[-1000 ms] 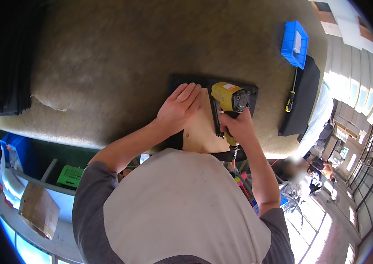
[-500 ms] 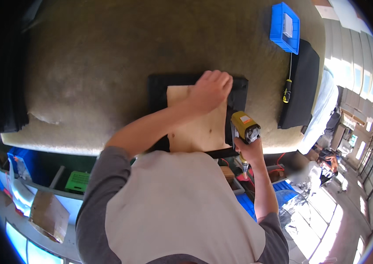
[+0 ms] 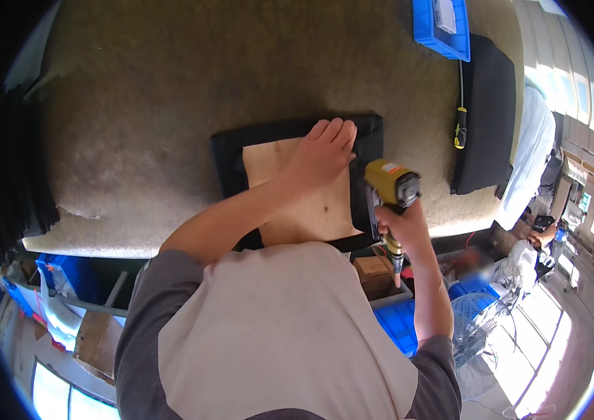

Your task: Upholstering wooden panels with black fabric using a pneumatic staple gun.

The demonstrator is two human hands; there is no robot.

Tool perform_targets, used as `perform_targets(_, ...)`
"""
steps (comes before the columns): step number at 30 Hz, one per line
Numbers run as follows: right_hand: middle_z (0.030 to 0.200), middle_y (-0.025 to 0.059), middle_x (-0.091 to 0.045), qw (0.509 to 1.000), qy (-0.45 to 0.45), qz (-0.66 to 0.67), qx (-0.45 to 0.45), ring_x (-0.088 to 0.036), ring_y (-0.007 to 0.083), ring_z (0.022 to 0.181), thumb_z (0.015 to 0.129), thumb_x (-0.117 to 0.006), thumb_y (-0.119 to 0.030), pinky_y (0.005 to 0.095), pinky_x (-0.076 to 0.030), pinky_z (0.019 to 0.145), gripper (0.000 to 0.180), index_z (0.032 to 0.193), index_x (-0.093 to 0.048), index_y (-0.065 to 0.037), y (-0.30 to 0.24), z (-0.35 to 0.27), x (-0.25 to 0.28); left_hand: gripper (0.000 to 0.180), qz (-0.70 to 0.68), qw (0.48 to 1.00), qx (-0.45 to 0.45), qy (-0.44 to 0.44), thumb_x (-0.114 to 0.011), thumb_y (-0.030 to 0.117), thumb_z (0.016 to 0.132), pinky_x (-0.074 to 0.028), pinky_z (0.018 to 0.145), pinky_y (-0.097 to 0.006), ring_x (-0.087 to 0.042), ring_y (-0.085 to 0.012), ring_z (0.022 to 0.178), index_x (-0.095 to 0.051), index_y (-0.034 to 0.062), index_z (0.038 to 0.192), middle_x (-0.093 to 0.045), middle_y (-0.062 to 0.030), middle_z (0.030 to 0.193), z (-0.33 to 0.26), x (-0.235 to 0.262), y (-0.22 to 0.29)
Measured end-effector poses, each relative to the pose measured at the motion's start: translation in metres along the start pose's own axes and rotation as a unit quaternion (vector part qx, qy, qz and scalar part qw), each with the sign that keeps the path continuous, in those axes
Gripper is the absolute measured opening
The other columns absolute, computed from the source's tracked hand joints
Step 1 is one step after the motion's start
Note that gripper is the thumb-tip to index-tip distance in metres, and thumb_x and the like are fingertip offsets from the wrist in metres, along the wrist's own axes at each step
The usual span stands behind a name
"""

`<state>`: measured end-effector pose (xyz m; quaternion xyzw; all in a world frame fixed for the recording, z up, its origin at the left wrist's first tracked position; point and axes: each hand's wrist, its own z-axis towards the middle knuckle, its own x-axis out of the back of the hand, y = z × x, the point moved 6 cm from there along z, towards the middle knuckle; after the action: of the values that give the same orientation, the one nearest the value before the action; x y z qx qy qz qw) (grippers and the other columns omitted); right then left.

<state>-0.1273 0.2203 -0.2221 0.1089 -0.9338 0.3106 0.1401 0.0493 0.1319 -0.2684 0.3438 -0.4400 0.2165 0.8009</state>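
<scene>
Item: wooden board [image 3: 307, 203], lying flat on a black pad [image 3: 230, 150] near the front edge of the felt-covered table [image 3: 171, 91]. We judge it stiff, light and smooth, best held by pressing on its face or taking its edges. Our left hand [image 3: 321, 150] lies spread, palm down, on its far corner. Our right hand [image 3: 402, 224] is closed around a yellow power tool [image 3: 389, 187] just beside the board. Containers: blue bin [image 3: 444, 31] at the far right, holding a pale flat box; a screwdriver [image 3: 460, 126] lies near it.
</scene>
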Motion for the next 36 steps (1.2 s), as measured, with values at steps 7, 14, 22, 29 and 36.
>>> perform_targets(7,0.067,0.0033,-0.057,0.986,0.03,0.118,0.115,-0.055,0.0131,0.05,0.08,-0.063,0.003,0.0282,-0.046,0.047,0.015,0.095,-0.062,0.001,-0.063,0.026,-0.008,0.045,0.025,0.999,-0.003,-0.037,-0.065,0.027,0.094,-0.037,0.117,-0.044,-0.052,-0.0303,0.133,-0.065,-0.0048,0.125,-0.057,-0.0166,0.14,-0.022,0.002,0.004)
perform_targets(14,0.068,0.003,-0.056,0.992,-0.026,0.093,0.078,-0.056,0.0125,0.052,0.08,-0.061,0.004,0.0285,-0.046,0.046,0.017,0.097,-0.062,0.002,-0.072,0.035,-0.021,0.034,0.029,0.999,-0.022,-0.029,-0.063,0.023,0.093,-0.041,0.114,-0.045,-0.056,-0.0308,0.127,-0.072,-0.0023,0.113,-0.063,-0.0166,0.132,-0.02,0.008,0.007)
perform_targets(22,0.066,0.0033,-0.061,0.995,-0.022,-0.037,0.094,-0.061,0.0127,0.052,0.079,-0.066,-0.003,0.0289,-0.05,0.049,0.009,0.086,-0.064,0.002,-0.068,0.04,-0.034,0.03,0.004,0.998,-0.041,-0.042,-0.063,0.014,0.087,-0.043,0.112,-0.044,-0.055,-0.0315,0.128,-0.07,-0.0035,0.111,-0.063,-0.0172,0.131,-0.034,0.001,0.009)
perform_targets(29,0.083,0.0169,-0.069,0.857,0.225,-0.404,0.229,-0.071,0.0332,0.075,0.083,-0.072,-0.018,0.0426,-0.057,0.068,0.032,0.109,-0.065,0.0,-0.085,0.041,0.047,0.042,-0.022,0.995,0.097,0.001,-0.07,0.028,0.086,-0.038,0.115,-0.05,-0.052,-0.0354,0.131,-0.068,-0.0037,0.113,-0.061,-0.0198,0.131,-0.105,0.065,0.028)
perform_targets(36,0.135,0.0137,-0.059,0.648,0.198,-0.437,0.592,-0.059,0.0323,0.122,0.087,-0.07,-0.02,0.0456,-0.049,0.101,0.047,0.13,-0.059,-0.004,-0.105,0.042,-0.031,0.056,0.062,0.97,0.223,-0.074,-0.069,0.034,0.087,-0.034,0.118,-0.052,-0.051,-0.0355,0.136,-0.063,-0.0049,0.127,-0.059,-0.0222,0.138,-0.144,0.069,0.049)
